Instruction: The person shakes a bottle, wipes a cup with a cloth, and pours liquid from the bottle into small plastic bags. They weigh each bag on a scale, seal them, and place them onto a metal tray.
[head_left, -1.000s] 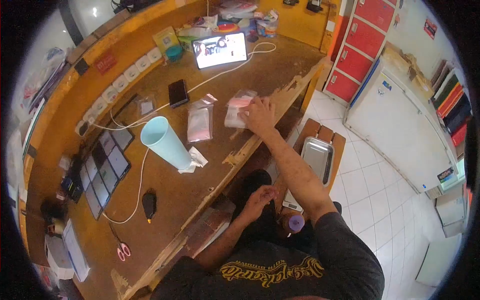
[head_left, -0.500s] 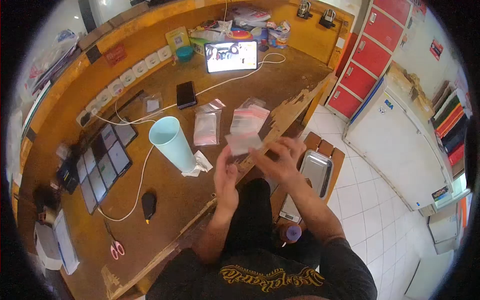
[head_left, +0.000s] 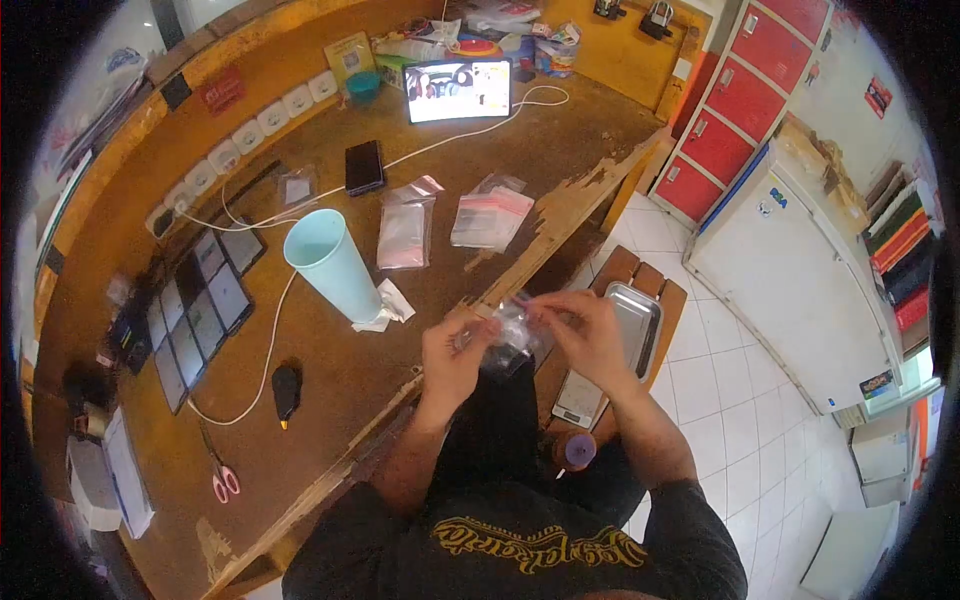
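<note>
Above my lap, at the table's front edge, both hands hold one small clear plastic zip bag [head_left: 515, 328]. My left hand [head_left: 455, 360] pinches its left side, while my right hand [head_left: 582, 335] grips the upper right side between thumb and fingers. The bag looks crumpled and shiny. Beyond it on the table lie two piles of flat zip bags with pink-red strips, a left pile [head_left: 404, 236] and a right pile [head_left: 490, 218]. A tall light blue cup [head_left: 336, 268] stands left of them, beside torn white wrapping [head_left: 393, 303].
Right of my legs, a wooden stool [head_left: 672, 300] bears a metal tray [head_left: 652, 335] and a small digital scale [head_left: 577, 402]. On the table are a lit tablet [head_left: 458, 92], a phone [head_left: 364, 168], a white cable [head_left: 275, 345], several more phones [head_left: 205, 310], a black cutter [head_left: 287, 390] and scissors [head_left: 225, 483].
Both hands have drawn back toward my body with the bag. It was held flat over the table edge and now looks crumpled between the fingers. The view has shifted slightly.
</note>
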